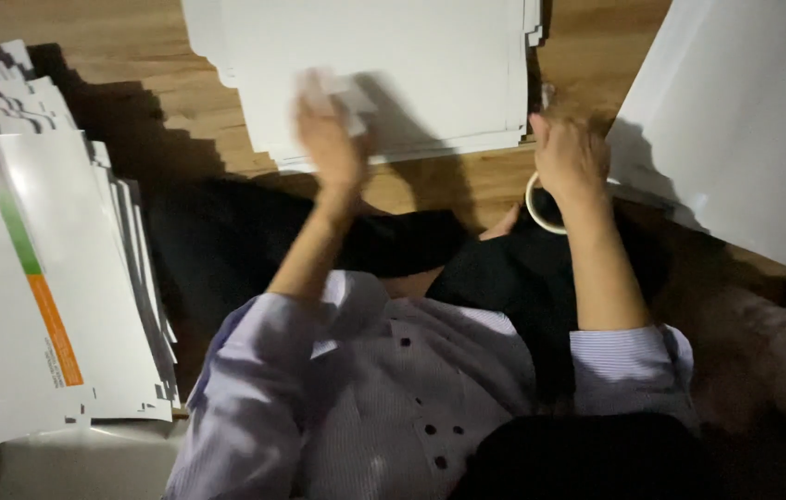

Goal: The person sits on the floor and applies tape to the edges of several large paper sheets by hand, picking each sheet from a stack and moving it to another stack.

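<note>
My left hand rests on the near edge of a stack of flat white die-cut cardboard sheets lying on the wooden floor; the hand is blurred and seems to hold a small white piece. My right hand sits at the stack's right corner, fingers curled, just above a roll of tape beside my knee. I cannot make out whether this hand grips anything. I sit cross-legged in dark trousers and a pale striped shirt.
A fanned pile of white printed carton blanks with green and orange stripes lies at my left. Another large white sheet stack lies at the right. Wooden floor shows between them.
</note>
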